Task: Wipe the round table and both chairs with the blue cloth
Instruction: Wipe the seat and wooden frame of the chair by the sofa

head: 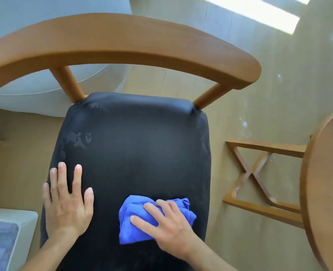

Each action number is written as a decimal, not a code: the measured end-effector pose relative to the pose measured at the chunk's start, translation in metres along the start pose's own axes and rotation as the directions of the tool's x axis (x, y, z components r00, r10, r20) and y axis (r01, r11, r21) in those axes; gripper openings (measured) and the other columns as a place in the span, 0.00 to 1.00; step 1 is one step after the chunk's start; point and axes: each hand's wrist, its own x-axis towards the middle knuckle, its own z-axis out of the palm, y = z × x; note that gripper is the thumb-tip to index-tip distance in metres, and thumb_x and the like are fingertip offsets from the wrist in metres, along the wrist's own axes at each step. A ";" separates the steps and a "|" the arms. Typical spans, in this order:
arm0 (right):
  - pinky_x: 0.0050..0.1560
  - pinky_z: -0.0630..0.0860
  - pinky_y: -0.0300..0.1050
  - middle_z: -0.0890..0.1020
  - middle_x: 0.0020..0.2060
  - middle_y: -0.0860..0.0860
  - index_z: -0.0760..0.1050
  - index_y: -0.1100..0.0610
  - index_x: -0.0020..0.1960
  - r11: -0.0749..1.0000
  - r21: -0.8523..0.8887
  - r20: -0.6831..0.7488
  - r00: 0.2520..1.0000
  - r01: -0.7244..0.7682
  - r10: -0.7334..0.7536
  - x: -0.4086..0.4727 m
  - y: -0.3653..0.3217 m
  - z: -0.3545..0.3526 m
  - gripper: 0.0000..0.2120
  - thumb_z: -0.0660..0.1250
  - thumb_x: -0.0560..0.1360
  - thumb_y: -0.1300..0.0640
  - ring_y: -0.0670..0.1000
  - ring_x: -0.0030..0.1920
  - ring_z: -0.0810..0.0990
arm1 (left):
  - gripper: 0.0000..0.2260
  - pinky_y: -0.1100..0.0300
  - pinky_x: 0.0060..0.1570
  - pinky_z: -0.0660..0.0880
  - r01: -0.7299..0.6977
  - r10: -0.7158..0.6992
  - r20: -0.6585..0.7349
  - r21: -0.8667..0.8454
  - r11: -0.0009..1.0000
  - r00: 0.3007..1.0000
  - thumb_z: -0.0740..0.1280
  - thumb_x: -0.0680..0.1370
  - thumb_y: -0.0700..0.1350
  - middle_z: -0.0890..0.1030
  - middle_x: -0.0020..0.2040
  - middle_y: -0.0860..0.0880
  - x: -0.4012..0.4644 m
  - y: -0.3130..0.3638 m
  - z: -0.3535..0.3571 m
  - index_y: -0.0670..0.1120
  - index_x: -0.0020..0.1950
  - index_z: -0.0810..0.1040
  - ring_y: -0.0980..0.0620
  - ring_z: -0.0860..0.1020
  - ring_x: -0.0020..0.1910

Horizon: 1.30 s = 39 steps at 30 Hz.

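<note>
Item, left: left hand [68, 202], flat on the near-left part of the chair seat [132, 153], fingers straight and spread, holding nothing; it appears to steady the chair [122, 45].

Item, centre: black padded seat, long axis running from the person toward the curved wooden backrest at the far side. Pale smudges show on the far-left area of the seat and along its back edge; these look unwiped.

Item, centre-right: blue cloth [134, 227], bunched into a loose wad on the near-right part of the seat, just beside the left hand but apart from it. No clear long axis; its bulk spreads slightly across the seat, left to right.

Item, on the cloth: right hand [167, 225], the working grip, pressing down with fingers loosely curled over the wad and bunching the fabric.

Item, right: round counter [329, 192], wooden, only its left edge showing, with a crossed base on the floor beneath.

Handling note, as judgement: the seat wipe goes best with the cloth spread flatter, pushed in overlapping strokes along the seat toward the backrest, with extra passes at the smudges, pressure even, left hand kept planted.
</note>
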 end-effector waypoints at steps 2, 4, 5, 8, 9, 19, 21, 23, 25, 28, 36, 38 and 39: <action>0.44 0.71 0.51 0.74 0.54 0.52 0.72 0.46 0.62 0.995 -0.026 0.027 0.995 0.094 -0.093 0.003 0.028 -0.012 0.28 0.54 0.69 0.68 0.57 0.46 0.73 | 0.30 0.39 0.71 0.51 -0.005 0.005 -0.009 0.000 1.000 1.000 0.48 0.77 0.54 0.48 0.79 0.41 0.000 0.000 0.001 0.44 0.77 0.56 0.40 0.49 0.77; 0.44 0.72 0.52 0.77 0.55 0.53 0.75 0.47 0.61 0.997 -0.071 -0.067 0.997 0.037 -0.042 0.019 0.067 -0.029 0.28 0.58 0.67 0.69 0.59 0.45 0.75 | 0.30 0.38 0.71 0.51 -0.009 0.009 -0.023 -0.001 1.000 1.000 0.48 0.77 0.54 0.49 0.79 0.40 0.001 0.002 0.001 0.43 0.77 0.57 0.38 0.50 0.77; 0.43 0.73 0.51 0.79 0.54 0.55 0.78 0.48 0.60 0.994 -0.098 -0.130 0.991 -0.037 0.024 0.028 0.091 -0.038 0.27 0.62 0.66 0.69 0.60 0.45 0.76 | 0.30 0.38 0.71 0.51 -0.011 0.011 -0.031 -0.002 1.000 0.999 0.48 0.77 0.54 0.50 0.78 0.40 0.001 0.002 0.001 0.43 0.77 0.57 0.38 0.50 0.77; 0.46 0.76 0.55 0.79 0.57 0.60 0.79 0.54 0.62 0.939 -0.114 -0.257 0.923 -0.324 0.287 0.064 0.166 -0.068 0.25 0.69 0.66 0.67 0.64 0.47 0.78 | 0.29 0.37 0.71 0.51 -0.017 0.017 -0.050 0.000 1.000 0.999 0.48 0.77 0.54 0.50 0.78 0.40 0.000 0.002 0.001 0.43 0.77 0.57 0.37 0.50 0.76; 0.49 0.75 0.57 0.78 0.59 0.60 0.77 0.54 0.65 0.900 -0.093 -0.250 0.885 -0.427 0.393 0.076 0.189 -0.076 0.25 0.68 0.69 0.65 0.65 0.49 0.77 | 0.29 0.37 0.71 0.51 -0.016 0.016 -0.048 0.003 1.000 0.999 0.48 0.77 0.54 0.50 0.78 0.40 0.000 0.002 0.002 0.44 0.77 0.57 0.37 0.50 0.76; 0.51 0.75 0.54 0.75 0.59 0.57 0.75 0.56 0.65 0.715 0.308 -0.265 0.665 -0.628 0.698 0.034 0.138 -0.049 0.25 0.68 0.69 0.68 0.62 0.50 0.75 | 0.29 0.37 0.71 0.50 -0.018 0.017 -0.051 -0.005 1.000 0.999 0.48 0.77 0.54 0.50 0.78 0.39 0.003 0.002 0.002 0.44 0.77 0.56 0.37 0.49 0.76; 0.51 0.76 0.55 0.76 0.58 0.59 0.78 0.58 0.62 0.759 0.255 -0.268 0.710 -0.599 0.651 0.002 0.105 -0.044 0.26 0.69 0.65 0.71 0.63 0.50 0.76 | 0.30 0.43 0.73 0.45 -0.012 0.011 -0.038 -0.017 1.000 0.999 0.48 0.77 0.55 0.49 0.78 0.40 0.002 0.003 0.001 0.44 0.77 0.56 0.37 0.49 0.76; 0.52 0.75 0.53 0.77 0.57 0.59 0.80 0.57 0.60 0.823 0.168 -0.233 0.789 -0.543 0.568 -0.037 0.066 -0.035 0.26 0.70 0.62 0.71 0.62 0.49 0.77 | 0.30 0.52 0.73 0.38 -0.003 0.003 -0.032 -0.023 1.000 0.999 0.47 0.77 0.55 0.49 0.78 0.40 0.002 0.005 -0.002 0.44 0.77 0.56 0.37 0.49 0.77; 0.51 0.75 0.53 0.79 0.56 0.57 0.81 0.53 0.57 0.889 0.096 -0.140 0.878 -0.448 0.458 -0.067 0.039 -0.030 0.26 0.70 0.61 0.70 0.61 0.46 0.77 | 0.30 0.52 0.73 0.37 -0.003 0.002 -0.026 -0.026 1.000 1.000 0.47 0.77 0.56 0.49 0.78 0.40 0.002 0.004 -0.002 0.44 0.77 0.56 0.38 0.49 0.77; 0.47 0.77 0.53 0.81 0.53 0.56 0.82 0.51 0.55 0.941 0.049 -0.035 0.941 -0.334 0.336 -0.070 0.036 -0.039 0.27 0.70 0.58 0.68 0.60 0.45 0.79 | 0.29 0.40 0.72 0.48 -0.006 0.006 -0.040 -0.007 1.000 0.999 0.48 0.77 0.55 0.49 0.78 0.39 0.001 0.002 -0.001 0.44 0.77 0.57 0.37 0.50 0.76; 0.41 0.76 0.55 0.80 0.52 0.59 0.80 0.57 0.60 0.838 0.056 -0.168 0.822 -0.543 0.544 0.097 0.073 -0.055 0.27 0.70 0.61 0.69 0.63 0.41 0.76 | 0.29 0.37 0.72 0.53 -0.002 0.001 0.018 0.029 1.000 1.000 0.48 0.78 0.54 0.50 0.78 0.39 0.001 -0.001 -0.006 0.44 0.78 0.54 0.38 0.50 0.77; 0.43 0.75 0.55 0.79 0.52 0.59 0.79 0.56 0.62 0.813 0.049 -0.169 0.797 -0.581 0.580 0.118 0.076 -0.050 0.26 0.67 0.65 0.69 0.62 0.42 0.73 | 0.29 0.37 0.72 0.54 -0.002 0.001 0.033 0.040 0.999 0.999 0.48 0.78 0.54 0.50 0.78 0.39 0.003 -0.001 -0.007 0.45 0.78 0.54 0.38 0.50 0.77; 0.43 0.73 0.53 0.78 0.53 0.58 0.78 0.56 0.63 0.791 0.069 -0.186 0.771 -0.608 0.609 0.118 0.077 -0.047 0.25 0.66 0.67 0.69 0.62 0.44 0.73 | 0.29 0.37 0.72 0.54 -0.002 0.001 0.039 0.043 0.999 0.999 0.48 0.78 0.54 0.50 0.78 0.39 0.002 -0.001 -0.006 0.45 0.78 0.54 0.38 0.50 0.77</action>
